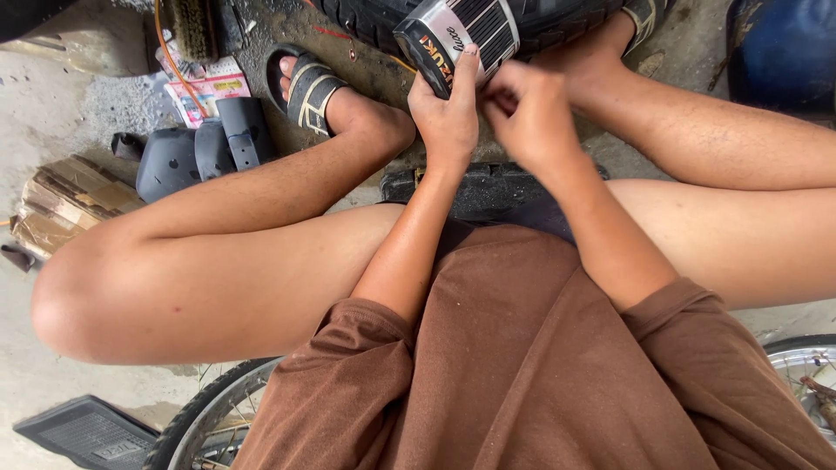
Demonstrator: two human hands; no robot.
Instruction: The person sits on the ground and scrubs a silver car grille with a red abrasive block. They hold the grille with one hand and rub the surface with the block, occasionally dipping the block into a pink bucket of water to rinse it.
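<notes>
A black and silver ribbed metal cover, curved like a motorcycle part, sits at the top centre of the view, resting against a black rubber tyre behind it. The left hand reaches up to it, fingers pressed flat along its lower left edge, with one fingertip lying on the silver ribs. The right hand is just beside it, touching the left hand, its fingers curled together below the cover's lower edge; whether it pinches anything cannot be told. Both forearms run down to brown short sleeves. The person sits with bare knees spread wide, the left foot in a black strapped sandal on the grey concrete floor. Left of the sandal lie dark grey plastic panels and folded brown cardboard. Spoked wheel rims show at the bottom corners.
</notes>
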